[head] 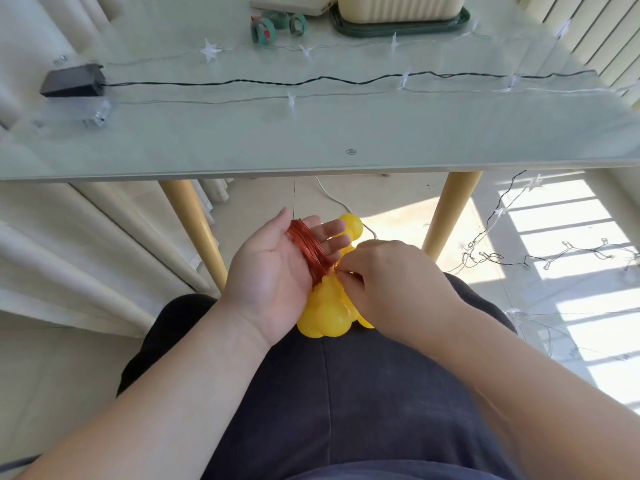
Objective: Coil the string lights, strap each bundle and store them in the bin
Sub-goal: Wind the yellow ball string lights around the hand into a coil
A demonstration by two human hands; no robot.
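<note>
**Ball-light string wound on the left hand, above the lap**

The person sits at a glass table (pixel 311 143), both hands below its near edge. The left hand (pixel 273 275) lies palm up with its fingers straight and slightly spread. The copper wire coil (pixel 308 247) of a ball-light string (pixel 329 315) is looped around the palm and fingers. The string's yellow balls bunch under that hand, resting on the dark trousers (pixel 346 393).

The right hand (pixel 398 285) is knuckles up with its fingers curled. Its fingertips pinch the ball-light string where the coil meets the balls; whether they pinch wire or a ball I cannot tell.

On the table a black battery box (pixel 72 79) sits at the left, and a dark cable (pixel 311 80) runs from it to the right. Clear star lights (pixel 209 50) on thin wire are stretched out on both sides of that cable. At the far edge are green strap rolls (pixel 263 29), and beside them the cream bin (pixel 398 6) stands on a dark green tray (pixel 398 29). More star lights (pixel 502 258) trail over the sunlit floor at the right
</note>
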